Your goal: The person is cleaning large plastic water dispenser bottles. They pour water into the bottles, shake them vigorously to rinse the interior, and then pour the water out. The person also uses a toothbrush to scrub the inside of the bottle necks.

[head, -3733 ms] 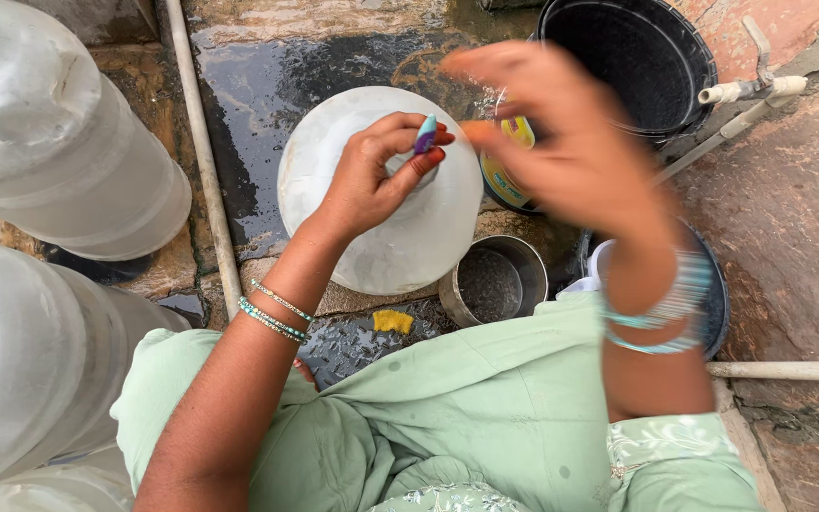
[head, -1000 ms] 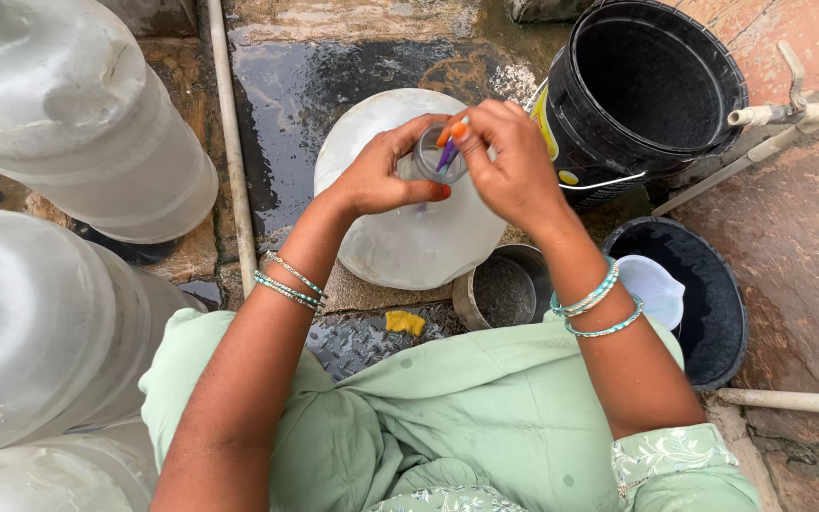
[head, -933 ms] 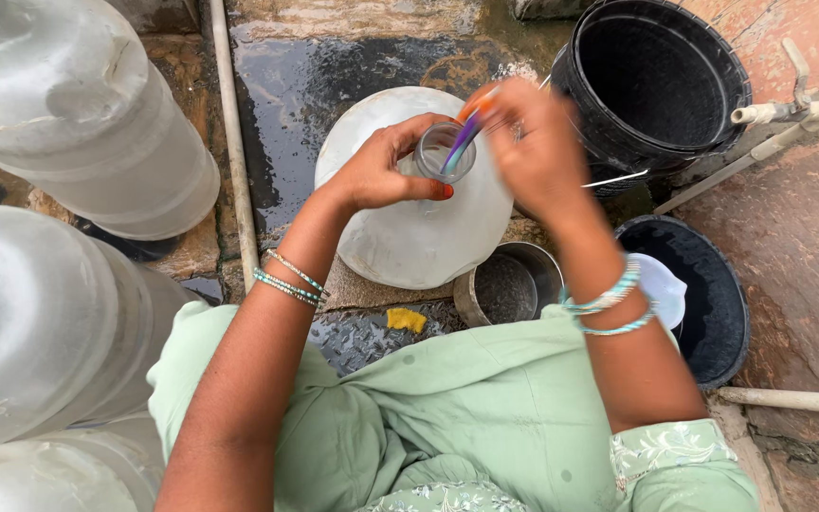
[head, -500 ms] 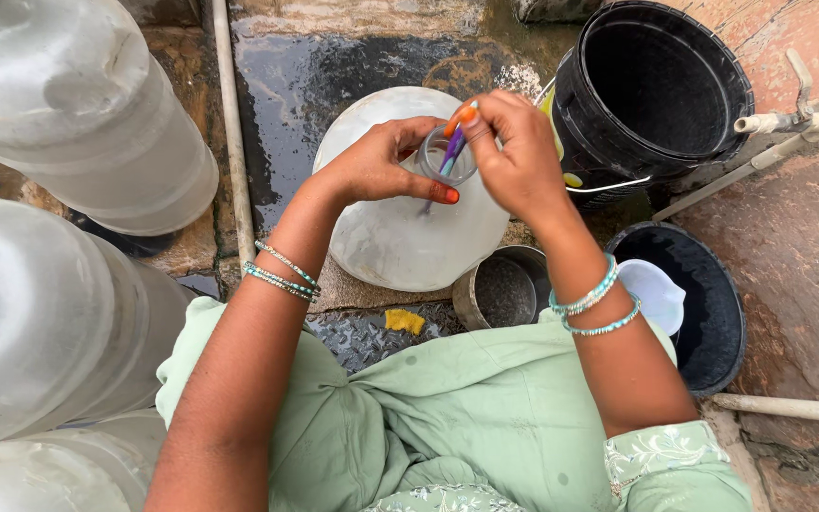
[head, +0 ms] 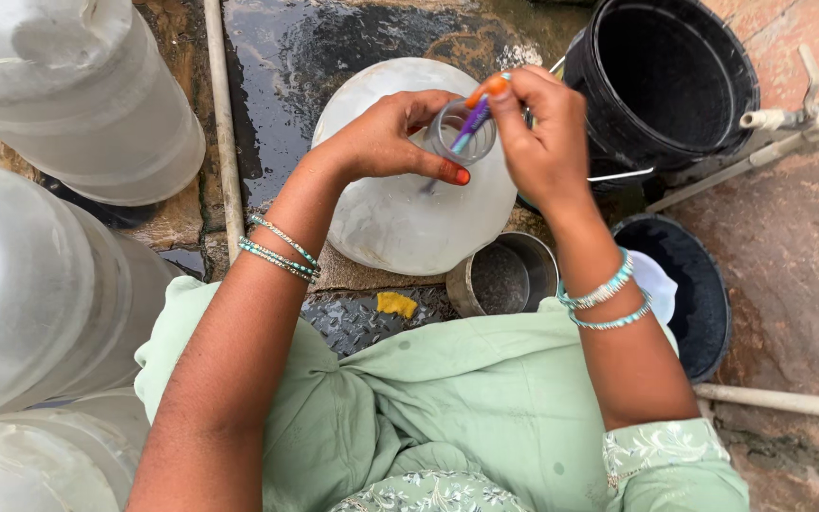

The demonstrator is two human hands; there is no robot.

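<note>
A large translucent water jar point(head: 400, 209) stands upright on the wet stone floor in front of me. My left hand point(head: 386, 137) grips the jar's neck just under its open mouth. My right hand point(head: 537, 133) pinches the purple and orange handle of a thin brush point(head: 471, 118), whose lower end pokes down into the jar's mouth. Bangles ring both wrists.
Several big translucent jars point(head: 68, 95) crowd the left side. A black bucket point(head: 665, 76) stands at upper right, a dark basin point(head: 703, 294) with something white in it at right, a steel cup point(head: 504, 275) by the jar. White pipes point(head: 222, 142) cross the floor; a yellow scrap point(head: 395, 303) lies near my lap.
My right hand came in from above and put the brush into the jar's mouth. It has since shifted slightly up and down there. My left hand stays on the neck.
</note>
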